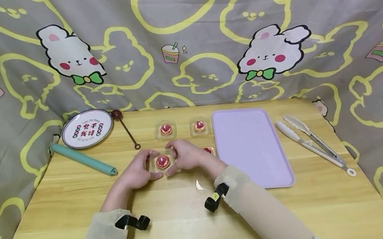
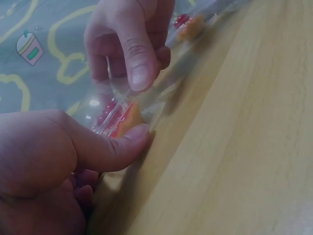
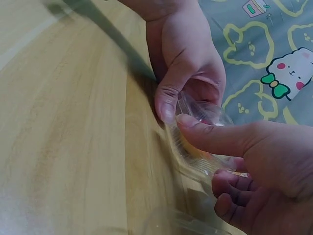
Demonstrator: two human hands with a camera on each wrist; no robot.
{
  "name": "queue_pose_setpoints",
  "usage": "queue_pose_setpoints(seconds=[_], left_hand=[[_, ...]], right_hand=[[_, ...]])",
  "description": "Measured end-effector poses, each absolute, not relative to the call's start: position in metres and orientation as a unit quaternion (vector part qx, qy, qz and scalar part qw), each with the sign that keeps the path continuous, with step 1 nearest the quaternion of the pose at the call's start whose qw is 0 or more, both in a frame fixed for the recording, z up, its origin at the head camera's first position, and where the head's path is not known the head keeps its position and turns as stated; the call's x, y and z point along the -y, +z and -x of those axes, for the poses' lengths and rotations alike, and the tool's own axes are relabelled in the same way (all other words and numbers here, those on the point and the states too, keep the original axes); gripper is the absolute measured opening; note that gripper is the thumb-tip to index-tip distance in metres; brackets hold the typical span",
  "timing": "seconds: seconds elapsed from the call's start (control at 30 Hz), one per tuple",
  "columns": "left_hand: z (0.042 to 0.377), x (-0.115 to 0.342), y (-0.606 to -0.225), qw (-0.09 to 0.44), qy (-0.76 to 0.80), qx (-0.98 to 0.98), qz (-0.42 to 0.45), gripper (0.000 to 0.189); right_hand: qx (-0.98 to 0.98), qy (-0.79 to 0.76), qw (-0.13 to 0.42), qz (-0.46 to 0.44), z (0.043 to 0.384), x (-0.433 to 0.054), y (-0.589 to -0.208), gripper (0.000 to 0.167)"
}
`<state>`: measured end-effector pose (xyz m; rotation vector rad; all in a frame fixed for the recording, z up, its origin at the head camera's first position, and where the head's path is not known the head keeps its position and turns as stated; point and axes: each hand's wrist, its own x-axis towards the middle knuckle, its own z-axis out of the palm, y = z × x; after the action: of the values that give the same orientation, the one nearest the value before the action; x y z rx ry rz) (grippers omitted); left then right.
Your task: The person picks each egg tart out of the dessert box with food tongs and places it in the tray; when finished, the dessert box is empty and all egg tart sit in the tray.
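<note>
A clear plastic box (image 1: 164,172) with a small red-topped tart (image 1: 163,162) in it sits between both hands, close above or on the table. My left hand (image 1: 137,170) grips its left side, the thumb (image 2: 120,149) along the near edge. From the other side my right hand (image 1: 188,154) pinches the box, its thumb (image 3: 208,134) close to the left thumb. The lid looks shut down over the tart in the left wrist view, though the fingers hide part of the rim. Two similar boxed tarts, one left (image 1: 166,129) and one right (image 1: 199,126), stand behind.
Another tart (image 1: 208,150) is partly hidden by the right forearm. A lilac tray (image 1: 253,147) and tongs (image 1: 312,144) lie to the right. On the left are a round plate (image 1: 89,140), a teal rod (image 1: 84,158) and a long-handled brown spoon (image 1: 126,129). A patterned curtain (image 1: 180,36) backs the table.
</note>
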<state>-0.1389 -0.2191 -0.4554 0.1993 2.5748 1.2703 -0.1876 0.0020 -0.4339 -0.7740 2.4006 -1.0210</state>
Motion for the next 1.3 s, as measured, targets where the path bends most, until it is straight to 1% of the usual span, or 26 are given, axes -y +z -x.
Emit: queue_pose_setpoints(seconds=[0.17, 0.7, 1.0, 1.17, 1.3], left_hand=[[0.1396, 0.2202, -0.4521, 0.134, 0.443, -0.884, -0.065, 0.069], [0.1442, 0.2222, -0.455, 0.132, 0.442, -0.884, -0.077, 0.065], [0.143, 0.2252, -0.4547, 0.145, 0.429, -0.887, -0.092, 0.062], [0.1423, 0.2266, -0.4541, 0.153, 0.426, -0.887, -0.095, 0.063], [0.1431, 0.2256, -0.4544, 0.153, 0.424, -0.887, -0.101, 0.064]], right_hand=[[-0.868, -0.357, 0.195, 0.284, 0.1873, 0.0003, -0.4318, 0.089], [-0.89, -0.309, 0.146, 0.302, 0.1885, -0.0004, -0.4329, 0.089], [-0.921, -0.209, 0.095, 0.315, 0.1815, -0.0015, -0.4338, 0.088], [-0.926, -0.19, 0.085, 0.315, 0.1793, -0.0009, -0.4328, 0.083], [-0.923, -0.205, 0.086, 0.314, 0.1796, -0.0025, -0.4323, 0.084]])
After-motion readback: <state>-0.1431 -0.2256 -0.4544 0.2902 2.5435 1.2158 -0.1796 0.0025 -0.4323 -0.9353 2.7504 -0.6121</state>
